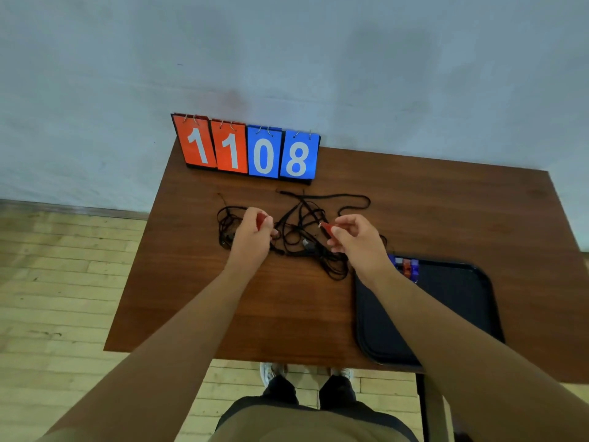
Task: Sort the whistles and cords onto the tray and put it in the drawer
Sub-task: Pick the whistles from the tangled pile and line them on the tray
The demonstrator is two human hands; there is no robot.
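A tangle of black cords (302,231) lies across the middle of the brown table (446,212). My left hand (253,237) grips a red whistle (261,218) at the left side of the tangle. My right hand (357,240) pinches another red whistle (326,226) at the right side, with its cord trailing into the pile. A small grey piece (306,243) lies among the cords between the hands. The black tray (462,301) sits at the table's right front, with several blue and red whistles (404,266) lined up at its far left corner. My right forearm covers part of the tray.
A flip scoreboard (247,149) showing 11 and 08 stands at the table's back edge against the wall. Wooden floor (57,282) lies to the left of the table. My feet and legs show below the table's front edge. No drawer is in view.
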